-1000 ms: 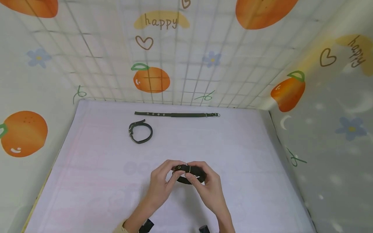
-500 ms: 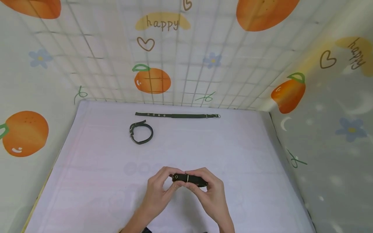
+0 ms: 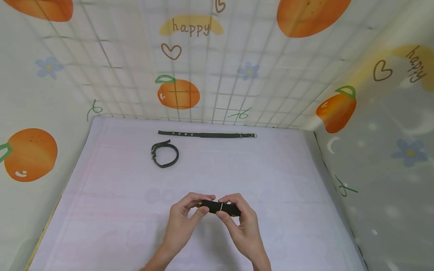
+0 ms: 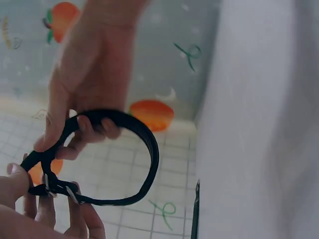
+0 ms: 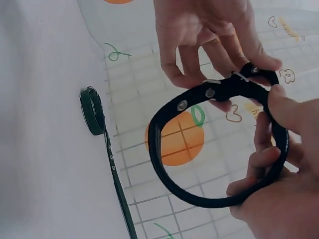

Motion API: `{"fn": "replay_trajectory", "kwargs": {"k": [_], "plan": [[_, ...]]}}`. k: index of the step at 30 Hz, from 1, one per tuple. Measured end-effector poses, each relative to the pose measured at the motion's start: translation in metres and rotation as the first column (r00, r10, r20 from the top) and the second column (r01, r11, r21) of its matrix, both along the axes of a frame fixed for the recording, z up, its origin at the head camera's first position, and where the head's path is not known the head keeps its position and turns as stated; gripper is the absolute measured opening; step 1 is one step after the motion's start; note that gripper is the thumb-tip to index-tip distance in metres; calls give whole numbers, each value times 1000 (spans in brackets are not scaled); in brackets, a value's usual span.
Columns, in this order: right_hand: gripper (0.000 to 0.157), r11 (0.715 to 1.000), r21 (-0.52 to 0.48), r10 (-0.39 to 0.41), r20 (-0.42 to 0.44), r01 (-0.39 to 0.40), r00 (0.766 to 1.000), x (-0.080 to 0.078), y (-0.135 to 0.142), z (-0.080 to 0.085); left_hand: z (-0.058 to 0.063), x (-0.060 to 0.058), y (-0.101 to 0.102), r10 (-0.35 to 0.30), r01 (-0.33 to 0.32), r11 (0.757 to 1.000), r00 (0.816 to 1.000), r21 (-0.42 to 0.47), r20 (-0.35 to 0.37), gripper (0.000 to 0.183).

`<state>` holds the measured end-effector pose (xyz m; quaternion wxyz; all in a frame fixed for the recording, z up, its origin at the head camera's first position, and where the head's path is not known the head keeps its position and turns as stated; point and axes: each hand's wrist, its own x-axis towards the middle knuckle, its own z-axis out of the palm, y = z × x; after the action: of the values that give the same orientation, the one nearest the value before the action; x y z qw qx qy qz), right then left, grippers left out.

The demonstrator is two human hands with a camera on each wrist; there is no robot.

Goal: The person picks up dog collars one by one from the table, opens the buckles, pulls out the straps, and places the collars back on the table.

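Note:
Both hands hold a dark collar (image 3: 213,206) above the table's near part, its loop seen edge-on in the head view. Pinched at the buckle end is the left hand's (image 3: 181,222) share of the band; metal rings and a buckle (image 4: 62,188) show there in the left wrist view. The right hand (image 3: 242,226) grips the band further right, thumb in front and fingers curled behind. Seen from the right wrist, the collar (image 5: 164,179) forms a closed round loop with metal eyelets, and the strap's tip curves near the right thumb.
On the white table (image 3: 112,210) a second collar (image 3: 177,154) lies buckled into a ring, left of centre. Behind it a third collar (image 3: 217,135) is stretched out straight. A printed curtain (image 3: 217,67) closes off the back and sides.
The held collar has tilted from an open loop to edge-on in the head view and dropped slightly nearer the body. The left thumb and fingers have shifted left, away from the right hand's.

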<state>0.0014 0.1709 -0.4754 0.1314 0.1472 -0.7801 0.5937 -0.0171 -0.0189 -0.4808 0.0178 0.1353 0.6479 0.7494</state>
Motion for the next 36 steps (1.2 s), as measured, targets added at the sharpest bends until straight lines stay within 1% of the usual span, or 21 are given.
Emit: {"fn": "replay_trajectory", "kwargs": {"k": [2, 4, 6, 8, 10, 12, 13, 14, 16, 17, 18, 19, 20, 21, 23, 25, 27, 30, 32, 34, 36], "plan": [[34, 1000, -20, 8, 4, -8, 1000, 0, 0, -1, 0, 0, -1, -38, 33, 996, 997, 83, 64, 21], [34, 999, -36, 14, 13, -14, 1000, 0, 0, -1, -1, 0, -1, -68, 54, 989, 993, 139, 99, 26], [33, 999, -42, 17, 16, -16, 1000, 1, -1, -1, -1, 1, -1, -77, 58, 986, 990, 157, 116, 29], [33, 999, -38, 13, 15, -12, 1000, 1, 0, -1, -1, 1, 0, -65, 48, 989, 991, 140, 121, 27], [34, 999, -33, 10, 10, -10, 1000, 1, 0, -1, -1, 1, 1, -28, 24, 998, 997, 60, 70, 22], [34, 1000, -19, 7, 0, -7, 1000, 1, 0, 0, -2, 1, 3, 16, -20, 997, 998, -71, -58, 24], [34, 1000, -5, 5, -9, -5, 1000, 1, 1, 0, -2, 1, 3, 32, -54, 988, 988, -146, -150, 28], [34, 1000, 19, 0, -23, 0, 1000, 1, 1, 0, -3, 1, 3, 43, -97, 973, 968, -211, -248, 31], [34, 997, 80, -21, -46, 24, 999, 2, 2, 2, -4, -1, 3, 53, -193, 937, 902, -291, -428, 36], [34, 993, 109, -31, -60, 38, 998, 3, 2, 3, -4, -1, 2, 51, -228, 924, 868, -307, -493, 38], [34, 990, 135, -41, -71, 50, 997, 3, 2, 3, -4, -2, 2, 47, -250, 917, 842, -311, -537, 38], [34, 986, 158, -48, -83, 61, 995, 4, 2, 4, -4, -3, 2, 46, -262, 914, 826, -310, -562, 36], [34, 982, 173, -54, -96, 70, 994, 4, 2, 5, -3, -3, 1, 47, -264, 916, 820, -304, -570, 34], [34, 981, 180, -58, -98, 75, 993, 5, 2, 5, -3, -3, 1, 52, -261, 920, 820, -293, -570, 32], [35, 983, 170, -47, -105, 64, 993, 5, 2, 5, -2, -4, 2, 73, -244, 936, 840, -255, -538, 34], [36, 988, 147, -29, -104, 44, 994, 4, 2, 4, -1, -3, 2, 100, -220, 954, 875, -205, -474, 35], [35, 994, 106, -9, -78, 18, 997, 4, 2, 3, 0, -2, 3, 119, -184, 973, 917, -139, -380, 31], [34, 1000, 19, 23, -41, -22, 999, 5, 3, 0, 3, 0, 2, 100, -110, 993, 966, -29, -238, 18], [34, 999, -28, 36, -16, -36, 999, 6, 4, -1, 6, 1, 1, 69, -65, 997, 982, 29, -176, 16], [34, 998, -48, 42, -6, -42, 999, 6, 4, -2, 7, 1, 0, 44, -36, 998, 988, 57, -150, 18], [34, 998, -46, 43, -1, -43, 999, 7, 4, -2, 7, 2, 1, 39, -32, 998, 990, 54, -132, 19]]}}
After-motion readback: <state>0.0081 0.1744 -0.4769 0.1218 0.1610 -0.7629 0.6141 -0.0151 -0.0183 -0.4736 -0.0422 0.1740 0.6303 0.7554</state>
